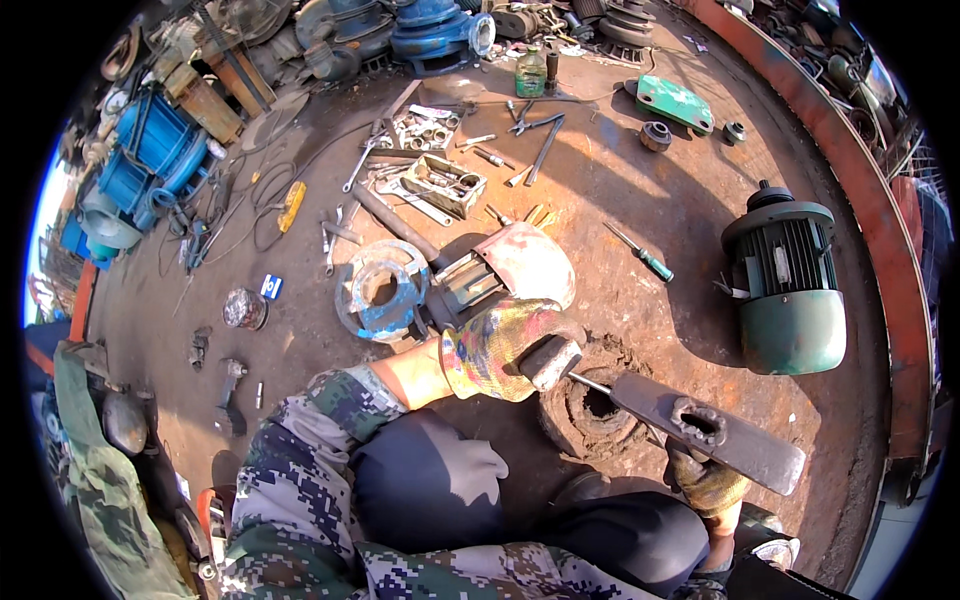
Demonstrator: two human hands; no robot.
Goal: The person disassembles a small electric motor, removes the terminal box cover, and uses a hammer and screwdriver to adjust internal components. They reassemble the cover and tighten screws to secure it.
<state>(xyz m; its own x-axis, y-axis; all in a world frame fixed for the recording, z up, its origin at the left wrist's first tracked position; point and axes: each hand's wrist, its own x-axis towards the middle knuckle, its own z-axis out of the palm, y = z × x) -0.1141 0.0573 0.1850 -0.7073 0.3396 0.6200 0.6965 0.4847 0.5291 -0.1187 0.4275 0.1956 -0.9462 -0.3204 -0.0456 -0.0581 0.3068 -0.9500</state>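
Note:
My left hand (505, 345), in a mottled work glove, is closed around a tool with a worn, dark block-like end (551, 362). A thin bright metal rod (590, 383) runs from this block to the right, passing behind the hammer. My right hand (710, 485), gloved too, is wrapped below a heavy hammer (752, 452) whose long steel head has a handle eye in it. Its handle is mostly hidden. Under both hands sits a round, dirt-caked metal part (570, 425) with a dark central hole. Beyond my left hand lie a blue flanged ring (350, 290) and a pinkish motor housing (535, 262).
A green motor (790, 290) stands at the right, near a rusty rail (850, 170). A screwdriver (640, 252) lies before it. Ahead are a tray of sockets (440, 190), pliers (535, 120) and a green plate (675, 103). Blue pumps (160, 145) stand far left.

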